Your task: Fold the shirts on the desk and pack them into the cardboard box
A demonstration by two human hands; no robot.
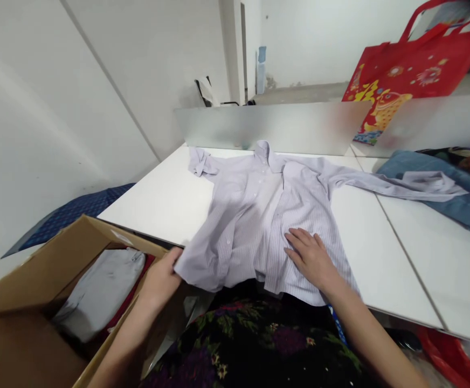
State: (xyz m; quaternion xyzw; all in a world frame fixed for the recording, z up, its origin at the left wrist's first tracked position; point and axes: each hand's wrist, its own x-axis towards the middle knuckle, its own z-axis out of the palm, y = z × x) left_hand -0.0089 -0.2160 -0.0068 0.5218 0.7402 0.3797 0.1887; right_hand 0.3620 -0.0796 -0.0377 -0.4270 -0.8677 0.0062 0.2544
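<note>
A pale lilac striped shirt (243,215) lies spread on the white table, its collar toward the far side and its front partly unbuttoned. Its left-hand sleeve is bunched up, while the other stretches out to the right over some blue denim. My left hand (164,275) pinches the shirt's lower left corner just off the table's front edge. Flat on the right front panel rests my right hand (310,256), fingers spread. The shirt's hem hangs at the table edge near my body.
At lower left stands an open cardboard box (69,242) with folded grey clothing (101,291) inside. Folded denim (461,199) lies on the white table (384,253) at right. A red bag (405,81) hangs over the frosted divider (299,126).
</note>
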